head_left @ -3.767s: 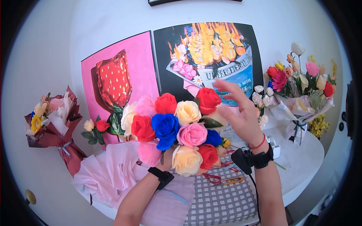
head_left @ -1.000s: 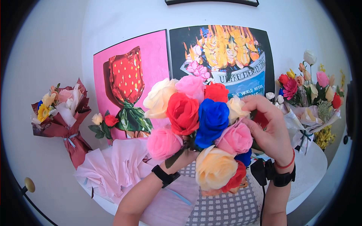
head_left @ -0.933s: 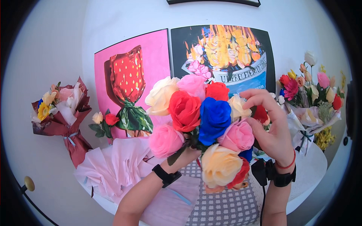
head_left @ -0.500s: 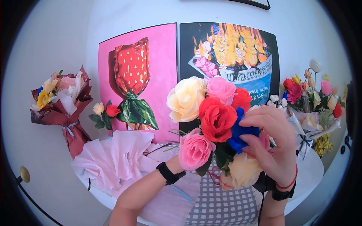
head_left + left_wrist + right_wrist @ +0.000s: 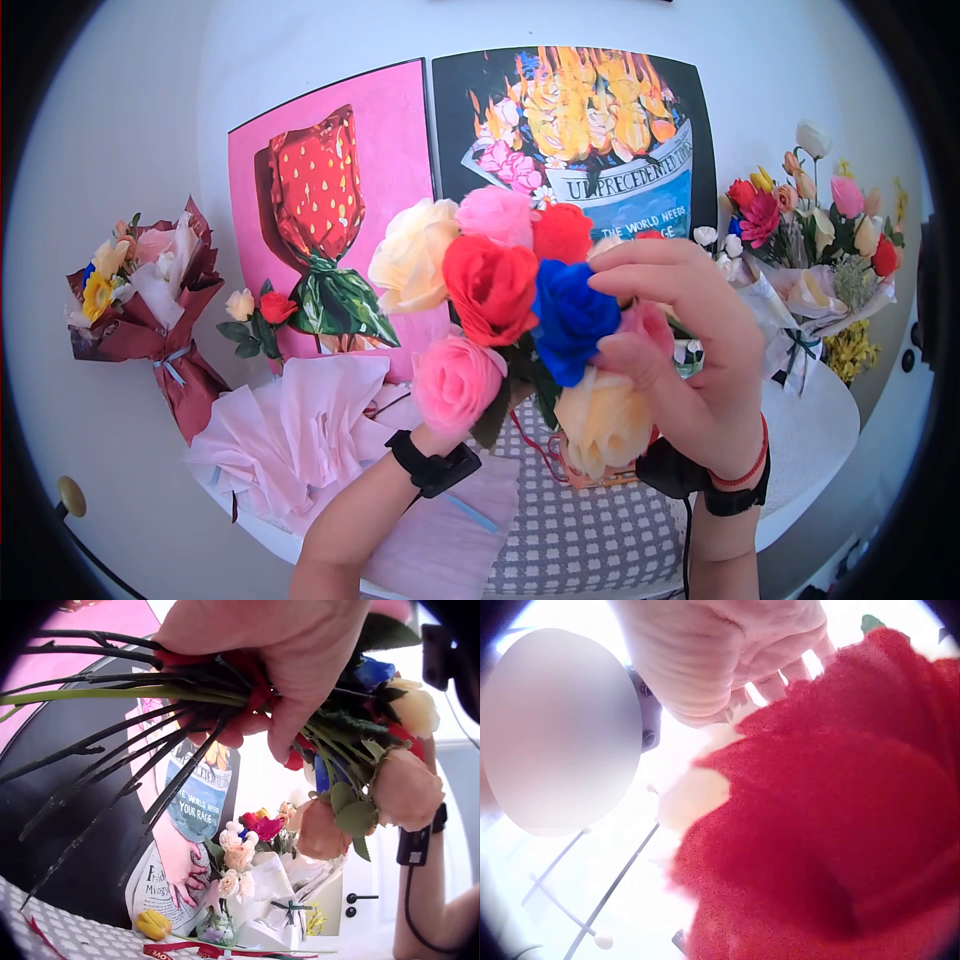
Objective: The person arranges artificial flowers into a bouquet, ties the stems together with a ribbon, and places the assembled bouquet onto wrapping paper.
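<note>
Left hand (image 5: 274, 649) grips the stems (image 5: 187, 694); right hand (image 5: 700, 355) curls round the blue rose (image 5: 568, 322), and tugging could pull it loose.

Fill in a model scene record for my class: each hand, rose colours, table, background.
Left hand: grips dark stems
Right hand: curled at blue rose
Other roses: red rose, pink rose, cream rose, peach rose
On table: pleated pink paper, grey patterned cloth
Far left: maroon-wrapped bouquet
Far right: pale-wrapped bouquet
Background: pink picture, burning-bouquet picture
</note>
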`<action>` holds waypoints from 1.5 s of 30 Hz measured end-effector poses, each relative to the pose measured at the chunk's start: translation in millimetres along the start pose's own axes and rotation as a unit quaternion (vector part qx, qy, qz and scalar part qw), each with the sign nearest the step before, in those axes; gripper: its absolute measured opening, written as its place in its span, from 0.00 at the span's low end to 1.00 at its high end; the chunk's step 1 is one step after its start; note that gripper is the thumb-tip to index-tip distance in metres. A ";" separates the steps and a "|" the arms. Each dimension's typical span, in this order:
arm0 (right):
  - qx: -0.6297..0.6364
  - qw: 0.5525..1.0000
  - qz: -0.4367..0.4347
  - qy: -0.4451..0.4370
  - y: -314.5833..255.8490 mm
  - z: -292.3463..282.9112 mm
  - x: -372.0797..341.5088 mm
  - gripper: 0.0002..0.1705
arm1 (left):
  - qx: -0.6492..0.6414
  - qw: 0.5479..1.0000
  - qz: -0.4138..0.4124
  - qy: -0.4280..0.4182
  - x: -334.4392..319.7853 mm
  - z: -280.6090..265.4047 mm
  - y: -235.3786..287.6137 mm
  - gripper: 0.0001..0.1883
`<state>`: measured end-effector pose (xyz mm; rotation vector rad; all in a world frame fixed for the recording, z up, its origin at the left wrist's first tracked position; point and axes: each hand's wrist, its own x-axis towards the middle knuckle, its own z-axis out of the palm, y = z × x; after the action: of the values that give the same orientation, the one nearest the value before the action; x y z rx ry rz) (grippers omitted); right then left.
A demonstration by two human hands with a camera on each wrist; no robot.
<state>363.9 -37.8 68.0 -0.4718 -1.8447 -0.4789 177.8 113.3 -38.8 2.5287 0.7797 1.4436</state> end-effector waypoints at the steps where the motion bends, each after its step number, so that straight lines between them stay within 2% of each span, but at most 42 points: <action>1: 0.018 1.000 -0.010 0.005 2.6 -1.4 -0.3 0.17 | -0.015 1.000 -0.005 -0.001 1.6 -1.1 2.8 0.26; 6: -0.008 0.993 -0.051 -0.104 -6.8 -7.5 5.6 0.21 | -0.089 0.995 -0.038 -0.002 3.4 -8.4 15.4 0.26; 7: -0.005 0.993 -0.052 -0.106 -4.7 -4.1 5.0 0.21 | -0.104 0.994 -0.045 -0.003 3.3 -9.8 17.8 0.26; 9: -0.100 0.989 -0.088 -0.057 3.1 4.3 2.0 0.20 | -0.135 0.989 -0.057 -0.006 4.2 -12.3 22.9 0.26; 13: -0.079 0.990 -0.109 -0.044 4.4 7.9 1.3 0.18 | -0.198 0.978 -0.071 -0.016 12.1 -15.1 34.4 0.25; 14: -0.115 0.985 -0.124 -0.040 -1.6 10.6 0.4 0.16 | -0.198 0.978 -0.071 -0.017 14.6 -15.5 37.5 0.25; 15: -0.151 0.978 -0.138 -0.035 -6.0 13.3 0.4 0.15 | -0.260 0.964 -0.051 -0.021 16.8 -15.8 40.6 0.26; 16: -0.147 0.976 -0.159 -0.016 -4.6 18.3 -0.5 0.13 | -0.321 0.946 -0.033 -0.027 17.4 -15.7 42.0 0.28; 17: -0.148 0.976 -0.158 -0.016 -2.8 25.3 -1.8 0.13 | -0.321 0.946 -0.033 -0.028 17.7 -16.0 42.3 0.28; 19: -0.015 0.986 -0.163 0.035 0.3 37.6 -3.8 0.13 | -0.323 0.946 -0.014 -0.028 18.0 -16.6 42.7 0.27; 23: -0.008 0.980 -0.197 0.027 3.7 39.3 -3.2 0.15 | -0.327 0.944 0.024 -0.027 17.9 -18.1 42.8 0.27; 25: -0.003 0.986 -0.164 0.030 5.9 35.3 -4.1 0.18 | -0.329 0.943 0.046 -0.028 17.8 -19.0 42.5 0.27; 30: 0.018 0.986 -0.163 0.015 10.0 29.5 -2.2 0.17 | -0.331 0.939 0.089 -0.022 18.4 -22.3 40.7 0.27; 32: 0.015 0.984 -0.174 0.016 7.2 25.0 -1.0 0.18 | -0.270 0.961 0.012 -0.057 20.9 -25.2 39.7 0.26; 33: -0.028 0.990 -0.136 0.016 0.9 17.1 1.2 0.22 | -0.270 0.961 0.012 -0.057 18.2 -28.2 44.8 0.26; 34: -0.071 0.993 -0.098 0.015 -4.1 10.7 3.0 0.25 | -0.243 0.965 -0.091 -0.032 14.7 -34.5 60.3 0.25; 35: -0.070 0.992 -0.100 0.014 -6.4 6.5 3.1 0.25 | -0.213 0.958 -0.192 -0.006 12.8 -38.2 68.7 0.24; 36: -0.111 0.992 -0.064 -0.005 -8.2 3.0 2.3 0.29 | -0.267 0.951 -0.157 -0.011 12.4 -36.5 63.1 0.23; 37: -0.152 0.988 -0.028 -0.024 -9.9 0.8 2.0 0.32 | -0.267 0.951 -0.156 -0.010 11.0 -33.7 51.4 0.23; 38: -0.155 0.987 -0.026 -0.024 -11.3 0.3 3.9 0.28 | -0.307 0.941 -0.144 -0.021 8.7 -30.3 35.3 0.23; 39: -0.156 0.987 -0.027 -0.024 -9.7 1.7 2.7 0.28 | -0.345 0.929 -0.130 -0.033 5.6 -27.9 20.4 0.23; 40: -0.144 0.989 -0.024 -0.009 -6.2 4.8 0.2 0.26 | -0.405 0.900 -0.156 -0.045 0.9 -28.4 8.5 0.25; 41: -0.131 0.991 -0.021 0.005 -3.2 7.2 -1.5 0.24 | -0.405 0.900 -0.156 -0.046 1.7 -29.4 1.2 0.25; 45: -0.149 0.987 -0.022 0.057 3.0 9.5 -0.1 0.19 | -0.548 0.823 -0.121 -0.094 4.5 -30.0 -23.8 0.22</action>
<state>358.0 -30.1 65.3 -0.5925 -1.6822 -0.8008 145.8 131.7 -27.7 1.5521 0.1064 1.0417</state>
